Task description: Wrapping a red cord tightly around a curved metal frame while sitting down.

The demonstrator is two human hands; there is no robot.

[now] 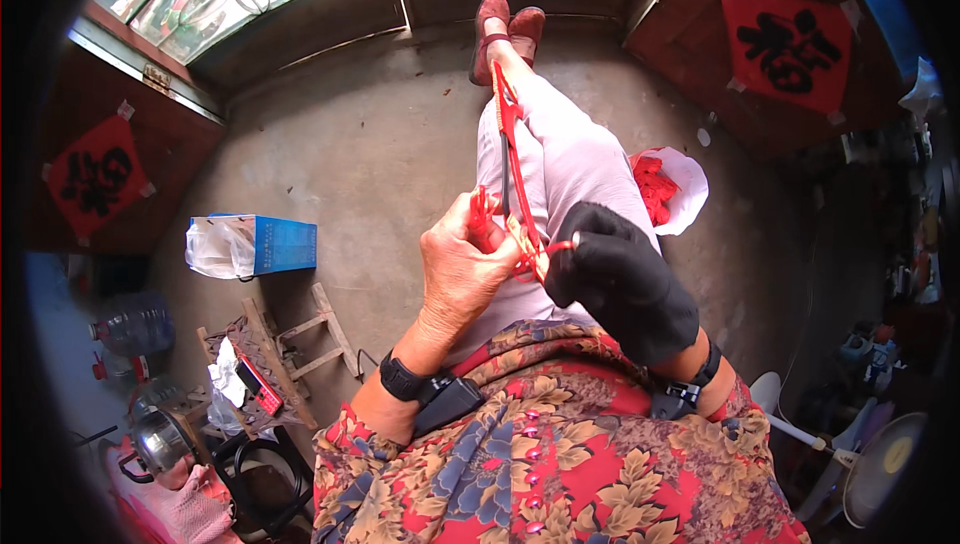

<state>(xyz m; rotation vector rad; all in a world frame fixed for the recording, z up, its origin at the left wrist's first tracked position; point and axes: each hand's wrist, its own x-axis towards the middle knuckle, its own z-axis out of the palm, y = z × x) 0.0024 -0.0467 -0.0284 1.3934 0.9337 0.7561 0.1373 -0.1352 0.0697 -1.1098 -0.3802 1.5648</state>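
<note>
Red diamond paper signs [98, 179] w/ black characters hang far left & right; blue box [283, 244] left. Bare left hand [462, 269] & black-gloved right hand [618, 279], fingers pinched on red cord [512, 159].

Red cord [512, 159], stretched taut along the legs, knotted near end

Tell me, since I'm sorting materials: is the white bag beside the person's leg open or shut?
Open. The white bag gapes toward the camera, and red pieces show inside its mouth.

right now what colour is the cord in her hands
Red cord, stretched from the hands toward the feet; the head view shows it best.
</note>
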